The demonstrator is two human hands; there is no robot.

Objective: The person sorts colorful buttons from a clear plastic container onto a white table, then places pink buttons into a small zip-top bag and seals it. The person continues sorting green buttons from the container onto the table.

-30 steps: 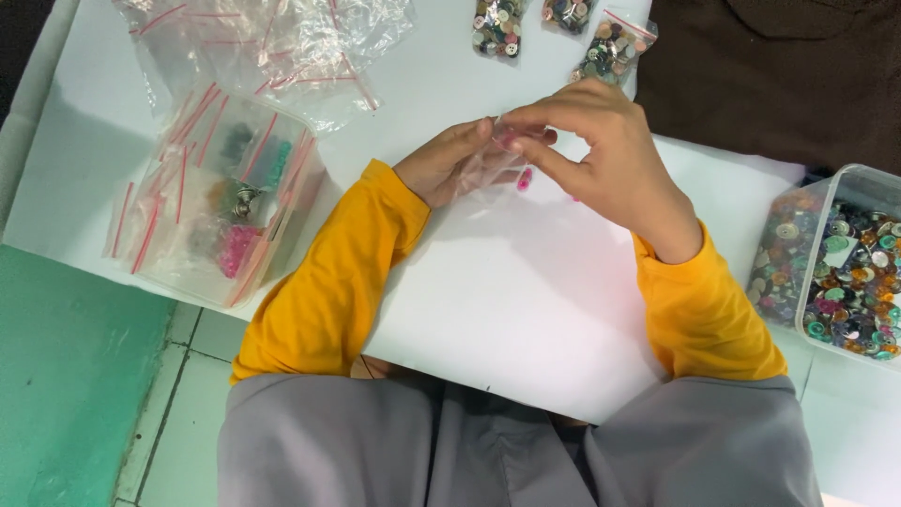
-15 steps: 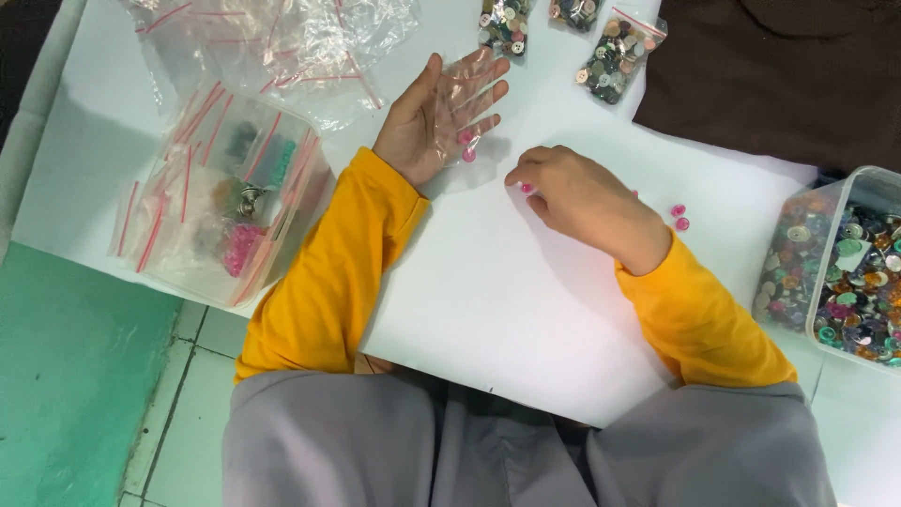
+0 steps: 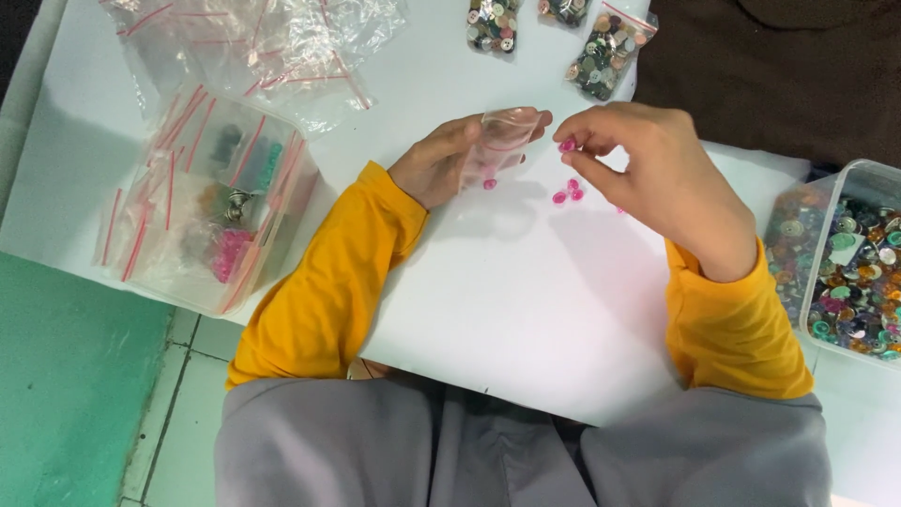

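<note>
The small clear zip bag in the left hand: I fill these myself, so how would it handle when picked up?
Probably floppy: the small clear zip bag sags and creases in the left hand. Likely very light, since it looks thin and nearly empty. Its glossy film may slip, so pinching the rim seems wise.

Single head-worn view, steeply down and close over the white table point(image 3: 526, 310) and lap.
</note>
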